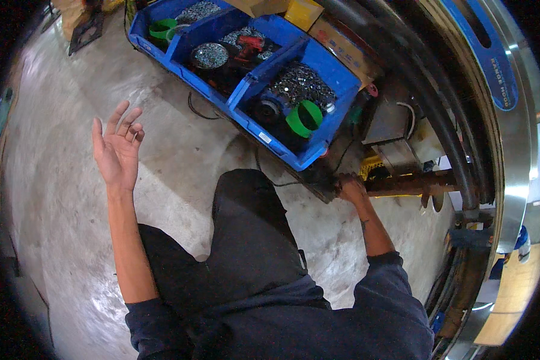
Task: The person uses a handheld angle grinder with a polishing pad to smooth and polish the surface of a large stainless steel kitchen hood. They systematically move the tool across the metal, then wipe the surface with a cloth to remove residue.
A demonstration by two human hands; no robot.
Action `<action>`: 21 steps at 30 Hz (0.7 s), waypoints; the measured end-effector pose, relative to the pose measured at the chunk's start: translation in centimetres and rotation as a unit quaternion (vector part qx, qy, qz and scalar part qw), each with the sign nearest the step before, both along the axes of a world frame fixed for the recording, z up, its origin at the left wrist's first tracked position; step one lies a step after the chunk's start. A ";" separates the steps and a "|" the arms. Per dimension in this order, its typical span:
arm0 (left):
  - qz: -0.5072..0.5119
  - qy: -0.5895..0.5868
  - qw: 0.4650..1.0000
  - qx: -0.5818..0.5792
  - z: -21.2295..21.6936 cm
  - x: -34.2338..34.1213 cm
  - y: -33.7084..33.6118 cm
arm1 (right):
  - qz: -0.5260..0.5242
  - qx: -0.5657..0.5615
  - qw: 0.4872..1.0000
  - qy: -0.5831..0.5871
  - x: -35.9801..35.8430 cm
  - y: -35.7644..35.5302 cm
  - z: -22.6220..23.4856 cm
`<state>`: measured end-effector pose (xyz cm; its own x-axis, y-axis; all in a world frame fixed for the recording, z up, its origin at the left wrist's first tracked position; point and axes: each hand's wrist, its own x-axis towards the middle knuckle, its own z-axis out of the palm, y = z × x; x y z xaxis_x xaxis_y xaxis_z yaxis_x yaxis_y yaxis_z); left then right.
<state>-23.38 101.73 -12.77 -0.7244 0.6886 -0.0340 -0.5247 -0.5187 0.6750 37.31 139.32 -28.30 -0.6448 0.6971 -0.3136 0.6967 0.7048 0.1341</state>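
My left hand (121, 147) is raised over the concrete floor at the left, palm up, fingers spread and slightly bent, with nothing in it. Low at the right, my right hand (350, 187) is closed beside the end of a rusty brown metal bar (411, 183), just below the blue parts bins (222, 107). Its fingers are curled in shadow, and what they grip is hidden. The nearest bin holds dark small metal fasteners (303, 84), a green scoop-like cup (305, 119) and a dark round tool (266, 110).
The middle bin holds a red power drill (249, 48) and a round dish of screws (210, 55). Another green cup (162, 29) sits in the far-left bin. Thick dark pipes (444, 90) curve down the right side. A black cable (282, 183) lies beneath the bins.
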 end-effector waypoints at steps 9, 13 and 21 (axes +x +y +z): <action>0.001 0.022 1.000 -0.012 -0.8 -0.1 0.1 | 0.011 0.034 0.996 -0.078 -1.8 -1.2 2.8; 0.000 0.011 1.000 -0.015 -0.6 -0.5 -0.2 | -0.048 -0.017 0.992 -0.116 -6.2 -3.7 6.5; -0.034 0.076 0.984 -0.156 0.9 1.3 -0.1 | 0.022 0.040 0.994 -0.103 -8.8 -10.5 12.7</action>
